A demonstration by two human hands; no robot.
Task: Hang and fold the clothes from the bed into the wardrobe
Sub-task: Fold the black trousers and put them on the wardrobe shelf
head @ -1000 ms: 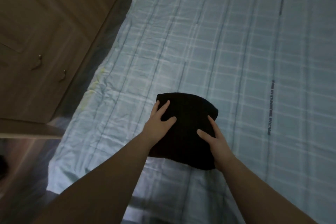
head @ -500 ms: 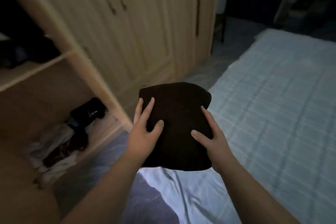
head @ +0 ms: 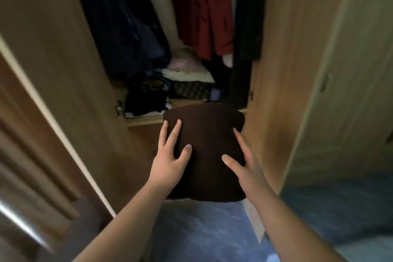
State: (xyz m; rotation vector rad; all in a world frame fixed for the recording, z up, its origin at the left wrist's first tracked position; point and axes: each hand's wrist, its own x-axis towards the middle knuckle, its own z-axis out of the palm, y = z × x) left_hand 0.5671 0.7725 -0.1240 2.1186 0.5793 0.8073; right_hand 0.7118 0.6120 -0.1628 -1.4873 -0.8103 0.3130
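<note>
Left hand (head: 170,161): gripping the left edge of the folded dark garment (head: 204,151), thumb and fingers lying on top.
Right hand (head: 244,166): holding the right edge the same way.
Garment: being held in the air, right in front of the open wardrobe (head: 276,70) shelf (head: 144,122).
Shelf: piled with folded clothes (head: 187,70), coats (head: 202,6) hanging above.

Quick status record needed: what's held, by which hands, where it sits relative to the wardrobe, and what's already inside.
held item: folded dark garment
left hand: grips its left edge
right hand: grips its right edge
position: in the air, before the open wardrobe's shelf
on shelf: stacked folded clothes
hanging above: dark blue garment, red garment
</note>
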